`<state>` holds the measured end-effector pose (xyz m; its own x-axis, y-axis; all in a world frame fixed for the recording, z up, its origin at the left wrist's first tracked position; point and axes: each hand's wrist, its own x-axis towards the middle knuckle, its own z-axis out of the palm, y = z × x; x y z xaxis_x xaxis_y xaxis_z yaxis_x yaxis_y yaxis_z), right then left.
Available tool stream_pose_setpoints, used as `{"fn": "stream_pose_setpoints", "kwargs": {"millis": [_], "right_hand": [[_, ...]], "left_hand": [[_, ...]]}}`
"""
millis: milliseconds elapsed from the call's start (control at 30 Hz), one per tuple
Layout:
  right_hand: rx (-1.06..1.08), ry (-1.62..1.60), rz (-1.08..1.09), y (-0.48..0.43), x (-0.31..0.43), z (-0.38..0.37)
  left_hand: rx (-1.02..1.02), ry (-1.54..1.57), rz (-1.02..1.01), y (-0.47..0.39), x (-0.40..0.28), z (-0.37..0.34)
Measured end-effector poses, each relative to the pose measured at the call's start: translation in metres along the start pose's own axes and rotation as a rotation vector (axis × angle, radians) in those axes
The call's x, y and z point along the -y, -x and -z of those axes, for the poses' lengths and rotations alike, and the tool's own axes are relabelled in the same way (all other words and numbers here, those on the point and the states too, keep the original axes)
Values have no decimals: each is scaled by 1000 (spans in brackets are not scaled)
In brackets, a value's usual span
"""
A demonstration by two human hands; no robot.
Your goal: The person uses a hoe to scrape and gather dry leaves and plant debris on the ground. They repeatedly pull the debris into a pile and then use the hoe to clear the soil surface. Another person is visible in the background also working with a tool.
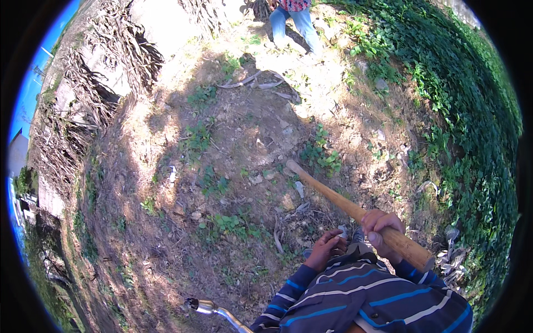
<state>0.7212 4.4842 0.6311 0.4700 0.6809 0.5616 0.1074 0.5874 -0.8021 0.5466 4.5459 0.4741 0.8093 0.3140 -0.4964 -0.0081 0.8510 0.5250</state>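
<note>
My right hand [381, 233] is wrapped around a thick wooden handle [333, 195], nearer its wide, flat-cut end. From there the handle slants away over the ground and narrows to a rounded tip. Beside it, in front of my striped shirt, my left hand [327, 249] hangs with loosely bent fingers. I see nothing held in it, and it is apart from the wood. Under the handle lies soil with dry stalks and small weeds [229, 222]. My shoes show only partly below my hands.
A person in jeans [293, 27] stands ahead. Bundles of dry stalks [129, 50] lean at the upper left by a pale, sunlit surface. Dense green vines [470, 104] line the right side. A bent metal tube [225, 314] with a dark end juts in at the bottom.
</note>
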Motion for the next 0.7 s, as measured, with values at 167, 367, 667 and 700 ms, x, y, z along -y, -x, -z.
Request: {"fn": "stream_pose_setpoints", "kwargs": {"millis": [167, 367, 667, 700], "right_hand": [[7, 2, 3, 1, -1, -5], [36, 48, 8, 1, -2, -3], [88, 91, -49, -13, 2, 2], [95, 103, -35, -14, 1, 1]], "left_hand": [[71, -99, -71, 4, -8, -2], [113, -127, -71, 6, -16, -5], [178, -209, -211, 30, -43, -29], [202, -202, -255, 38, -51, -32]]}}
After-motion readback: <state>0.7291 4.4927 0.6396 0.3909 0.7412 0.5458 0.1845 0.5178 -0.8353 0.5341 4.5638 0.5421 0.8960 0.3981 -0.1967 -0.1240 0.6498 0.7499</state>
